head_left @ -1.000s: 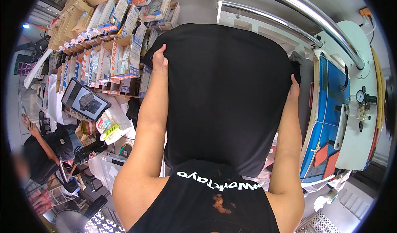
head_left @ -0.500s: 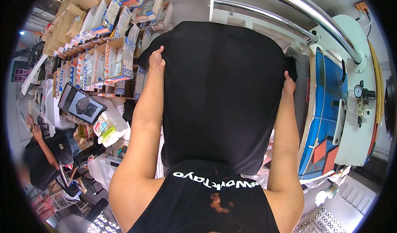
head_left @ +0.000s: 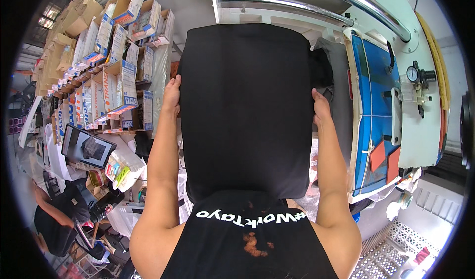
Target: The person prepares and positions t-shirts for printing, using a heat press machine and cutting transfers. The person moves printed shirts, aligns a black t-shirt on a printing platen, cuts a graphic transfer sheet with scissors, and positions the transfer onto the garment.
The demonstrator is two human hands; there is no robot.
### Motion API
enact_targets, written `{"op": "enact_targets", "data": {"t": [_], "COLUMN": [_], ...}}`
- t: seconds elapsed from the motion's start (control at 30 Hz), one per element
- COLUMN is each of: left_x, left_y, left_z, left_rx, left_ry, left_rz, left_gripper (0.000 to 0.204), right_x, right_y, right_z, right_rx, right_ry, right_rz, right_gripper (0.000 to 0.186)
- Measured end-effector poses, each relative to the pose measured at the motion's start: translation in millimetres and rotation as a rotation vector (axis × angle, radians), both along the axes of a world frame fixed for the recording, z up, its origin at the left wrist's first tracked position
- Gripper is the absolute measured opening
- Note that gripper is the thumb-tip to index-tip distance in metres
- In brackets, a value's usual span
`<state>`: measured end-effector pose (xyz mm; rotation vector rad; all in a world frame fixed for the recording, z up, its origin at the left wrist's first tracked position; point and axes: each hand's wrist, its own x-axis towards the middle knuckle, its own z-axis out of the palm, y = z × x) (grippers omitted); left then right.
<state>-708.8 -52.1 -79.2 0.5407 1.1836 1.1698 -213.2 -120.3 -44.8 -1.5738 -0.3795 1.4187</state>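
Note:
A broad piece of black cloth lies taut over a rounded rectangular board in front of me, its lower end by my shirt. My left hand is at the cloth's left edge, fingers closed on it with the thumb along the outside. My right hand grips the right edge a little lower, its fingertips partly hidden. Beyond the right edge, more dark fabric lies bunched on a grey pad.
Heat press with steel bars, blue panel and gauge stands right and behind. Left are stacked cardboard boxes, a tablet and a plastic container. Another person's arm shows at far left.
Both hands moved slightly down along the cloth's edges, which now sit straighter and narrower around the board, with the top corners no longer flaring. The view has shifted a little.

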Motion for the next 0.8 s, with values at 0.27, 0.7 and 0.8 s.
{"op": "enact_targets", "data": {"t": [0.27,0.7,0.8], "left_x": [-7,-55,-57], "left_y": [-37,-188,-205], "left_z": [18,4,-2], "left_rx": [-0.21,-0.032,-0.022], "left_ry": [-0.184,-0.386,-0.349], "left_rz": [-0.149,-0.377,-0.263], "left_gripper": [0.043,0.029,0.023], "right_x": [-7,24,22], "right_y": [-36,-187,-203], "right_z": [19,-3,-2], "right_rx": [-0.05,0.075,0.063], "right_ry": [0.184,0.331,0.266], "right_rz": [0.123,0.145,0.124], "right_gripper": [0.047,0.03,0.03]}}
